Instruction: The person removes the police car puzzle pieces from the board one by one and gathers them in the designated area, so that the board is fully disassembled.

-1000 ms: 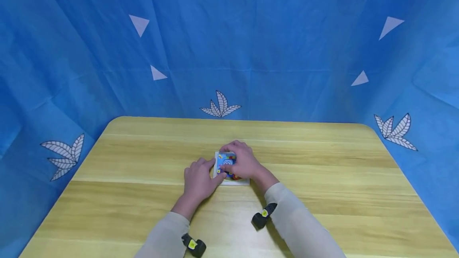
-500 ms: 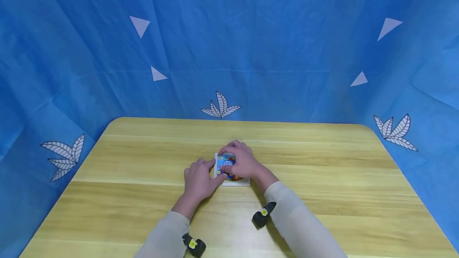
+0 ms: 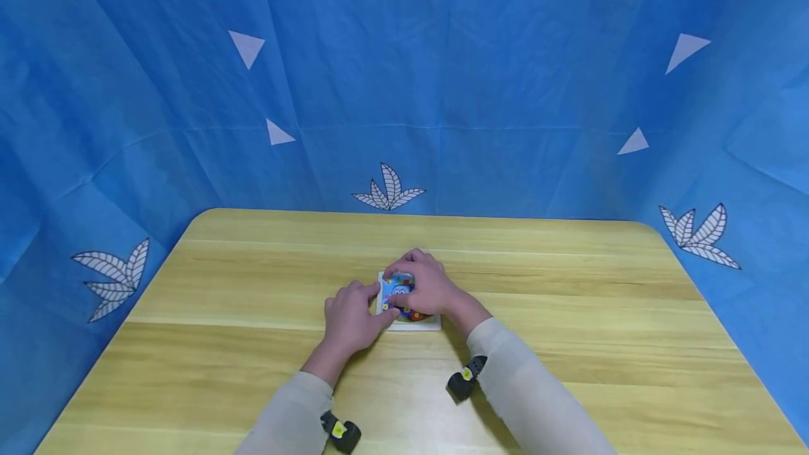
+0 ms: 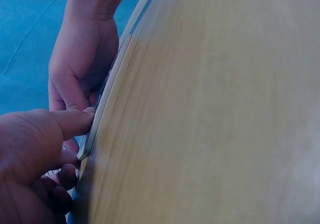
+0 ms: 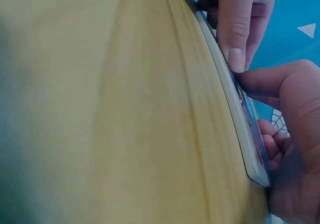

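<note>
Two hands at a small picture board on a wooden table

The left hand (image 3: 350, 316) touches the left side of a white-edged board (image 3: 413, 326), its thumb at the near part. The right hand (image 3: 431, 286) reaches over from the right, fingers bent at the far edge and thumb on the colourful picture (image 3: 397, 286), covering part of it. Both forearms wear pale sleeves (image 3: 537, 399), each with a black strap-on device (image 3: 460, 386) marked in yellow. The light table (image 3: 600, 343) runs back to a blue curtain (image 3: 505, 90) printed with white leaves (image 3: 390, 195) and pale triangles (image 3: 246, 48).
</note>
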